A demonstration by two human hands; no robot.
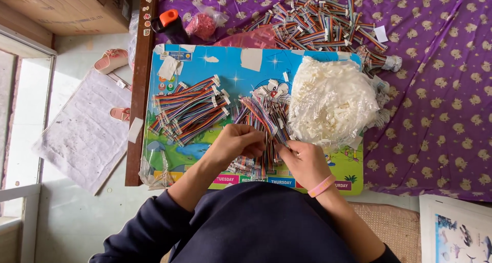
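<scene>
My left hand [240, 142] and my right hand [305, 160] meet over a bundle of rainbow ribbon cables [259, 114] lying on a colourful cartoon board [205, 63]. The left hand pinches one ribbon cable near its end. The right hand's fingers press a small white connector onto that end; a pink band circles its wrist. A sorted stack of ribbon cables [187, 109] lies to the left. A clear bag of white plastic connectors [330, 101] sits to the right.
A large heap of ribbon cables [318, 25] rests on the purple patterned bedsheet [435, 89] behind the board. A black bottle with an orange cap [168, 23] and a bag of red bits [203, 25] lie at the back left. Cardboard box [72, 7], mat [82, 130] and slippers are on the floor at left.
</scene>
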